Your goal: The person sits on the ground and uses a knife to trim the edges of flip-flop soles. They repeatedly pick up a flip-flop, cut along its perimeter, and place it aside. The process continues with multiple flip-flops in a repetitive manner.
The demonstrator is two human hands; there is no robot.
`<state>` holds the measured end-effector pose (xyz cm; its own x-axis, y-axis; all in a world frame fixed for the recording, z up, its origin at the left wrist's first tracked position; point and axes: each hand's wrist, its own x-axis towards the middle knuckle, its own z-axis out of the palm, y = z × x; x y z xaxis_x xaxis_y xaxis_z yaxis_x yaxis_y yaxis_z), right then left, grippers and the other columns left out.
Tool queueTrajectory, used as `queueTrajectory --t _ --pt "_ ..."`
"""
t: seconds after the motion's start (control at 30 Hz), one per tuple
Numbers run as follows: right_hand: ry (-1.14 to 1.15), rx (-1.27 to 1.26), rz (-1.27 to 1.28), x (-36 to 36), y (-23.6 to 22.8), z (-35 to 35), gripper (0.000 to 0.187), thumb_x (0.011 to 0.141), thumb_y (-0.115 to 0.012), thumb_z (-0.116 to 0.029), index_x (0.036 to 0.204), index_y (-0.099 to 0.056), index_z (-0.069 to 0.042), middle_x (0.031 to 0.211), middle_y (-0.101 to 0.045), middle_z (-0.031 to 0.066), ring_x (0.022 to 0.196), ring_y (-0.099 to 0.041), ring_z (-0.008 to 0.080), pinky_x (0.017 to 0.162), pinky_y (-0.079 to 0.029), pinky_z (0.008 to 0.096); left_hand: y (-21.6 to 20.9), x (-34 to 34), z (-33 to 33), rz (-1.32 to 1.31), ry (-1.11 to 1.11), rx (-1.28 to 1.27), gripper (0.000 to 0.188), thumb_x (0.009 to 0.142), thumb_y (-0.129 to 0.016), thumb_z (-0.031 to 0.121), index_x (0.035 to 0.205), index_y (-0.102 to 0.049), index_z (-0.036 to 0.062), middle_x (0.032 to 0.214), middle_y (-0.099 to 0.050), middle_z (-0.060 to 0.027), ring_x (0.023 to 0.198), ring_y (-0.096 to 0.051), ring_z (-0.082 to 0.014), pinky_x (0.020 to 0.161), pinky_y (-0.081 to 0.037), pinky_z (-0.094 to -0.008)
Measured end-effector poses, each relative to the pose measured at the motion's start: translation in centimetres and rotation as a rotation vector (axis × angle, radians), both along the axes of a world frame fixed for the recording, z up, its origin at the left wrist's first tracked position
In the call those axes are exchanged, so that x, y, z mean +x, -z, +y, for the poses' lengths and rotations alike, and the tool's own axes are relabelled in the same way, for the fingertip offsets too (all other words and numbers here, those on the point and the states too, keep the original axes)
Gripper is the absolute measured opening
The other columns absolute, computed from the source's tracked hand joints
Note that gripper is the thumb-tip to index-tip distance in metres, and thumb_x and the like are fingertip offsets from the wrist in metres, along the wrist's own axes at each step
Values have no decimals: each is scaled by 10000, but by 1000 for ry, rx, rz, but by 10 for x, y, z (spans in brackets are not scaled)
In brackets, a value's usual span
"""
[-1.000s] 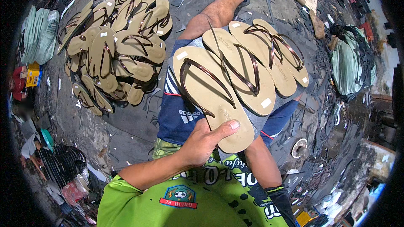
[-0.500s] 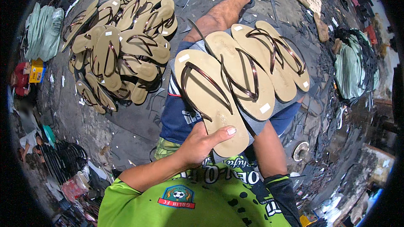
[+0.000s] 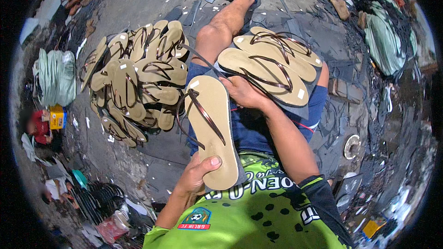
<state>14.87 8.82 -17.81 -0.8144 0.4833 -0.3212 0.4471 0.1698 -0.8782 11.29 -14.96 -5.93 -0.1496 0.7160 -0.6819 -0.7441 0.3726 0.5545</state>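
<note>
My left hand grips the heel end of a tan flip-flop with a dark brown strap, held flat over my lap. My right hand rests at the sandal's toe end, fingers closed on its edge beside the strap. Three more tan flip-flops lie side by side on my right thigh, just beyond the right hand. I sit with blue shorts and one bare leg stretched forward.
A large heap of several matching tan flip-flops lies on the grey floor to my left. Pale green bundles sit at far left and upper right. Dark strap scraps litter the floor; a yellow box sits left.
The flip-flop in my left hand has moved left, away from the three on my thigh. My right hand has come into view and taken its toe end.
</note>
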Motion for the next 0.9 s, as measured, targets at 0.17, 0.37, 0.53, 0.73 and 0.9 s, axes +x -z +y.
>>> queueTrajectory --t 0.17,0.37,0.53,0.73,0.9 --pt "131 284 83 -1 -1 12 522 981 -413 -376 868 -624 88 935 -604 328 967 -584 478 827 -458 524 -21 6 -25 224 193 84 616 770 -701 114 1310 -428 1 1094 -622 -99 951 -634 -197 842 -517 -318" --pt "298 -526 515 41 -97 -41 652 969 -399 -566 943 -618 48 627 -576 55 461 -526 107 451 -419 245 -18 -7 -14 340 369 1 583 774 -743 126 1276 -482 -14 1143 -611 -115 1071 -576 -192 933 -464 -355" --pt "283 -73 533 71 -116 -47 410 942 -579 -352 863 -631 47 625 -608 102 560 -600 190 530 -458 363 5 -9 14 590 141 335 440 923 -574 277 1255 -515 -5 1155 -624 -108 1045 -596 -207 917 -479 -350" --pt "298 72 493 94 -107 -54 302 913 -617 -247 865 -626 50 668 -596 225 587 -631 343 533 -465 396 17 -36 74 374 -287 341 513 1000 -387 477 1214 -545 38 1098 -643 -96 978 -632 -194 827 -523 -350" --pt "318 38 365 107 -99 -65 303 916 -613 -226 1047 -602 47 791 -658 236 684 -677 338 597 -506 399 13 -26 92 255 -235 251 493 1001 -380 484 1161 -574 60 1035 -660 -78 904 -649 -169 787 -533 -323"
